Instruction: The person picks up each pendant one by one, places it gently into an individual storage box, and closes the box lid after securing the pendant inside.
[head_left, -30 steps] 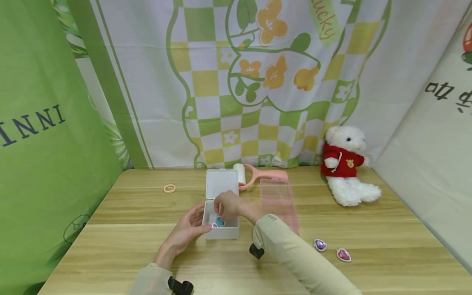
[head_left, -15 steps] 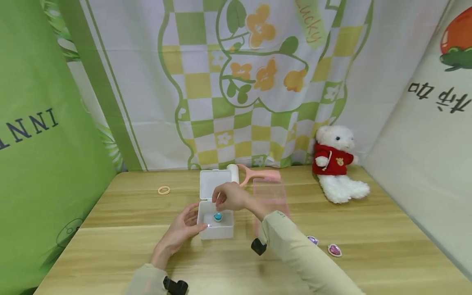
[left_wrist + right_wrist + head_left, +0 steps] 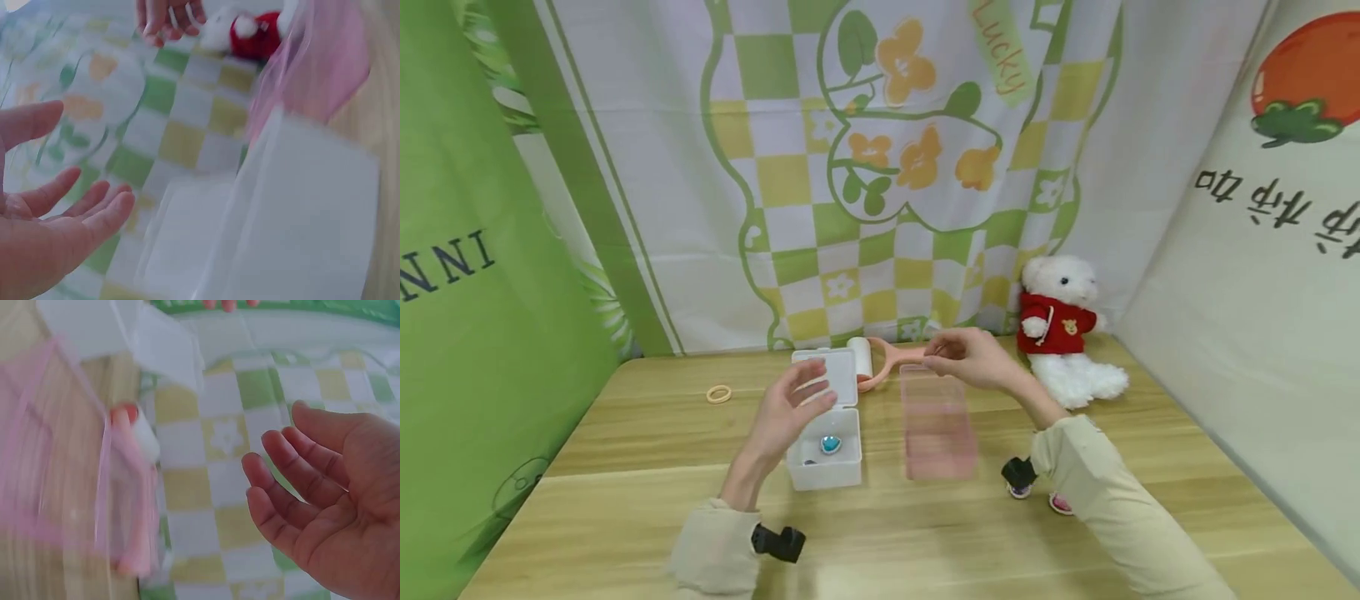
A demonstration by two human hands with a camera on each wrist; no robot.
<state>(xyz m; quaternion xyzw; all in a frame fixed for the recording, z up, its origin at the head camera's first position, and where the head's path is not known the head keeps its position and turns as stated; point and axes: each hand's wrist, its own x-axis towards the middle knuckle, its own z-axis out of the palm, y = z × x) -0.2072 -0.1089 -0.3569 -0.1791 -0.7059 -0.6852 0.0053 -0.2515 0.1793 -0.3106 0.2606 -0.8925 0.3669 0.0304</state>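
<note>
My left hand [image 3: 786, 408] is raised over the left side of a white plastic box [image 3: 826, 475], its fingers spread and holding nothing. The hinged lid [image 3: 842, 375] is tipped back. Inside lies a blue heart-shaped gem [image 3: 831, 444] with a pale rim; a second small piece [image 3: 809, 462] shows partly behind the front wall. My right hand [image 3: 973, 358] hovers above the far end of a clear pink case [image 3: 938, 425]. In the right wrist view its fingers are loosely bent, with nothing between them.
A lint roller [image 3: 864, 360] with a peach handle lies behind the boxes. A peach ring [image 3: 718, 394] is at left. A white plush bear [image 3: 1063, 329] in red sits back right. Purple [image 3: 1019, 492] and pink [image 3: 1059, 503] gems lie right, partly covered by the right arm.
My right hand has left the white box and swung right over the pink case. The left hand has let go of the box and lifted. The view has shifted right.
</note>
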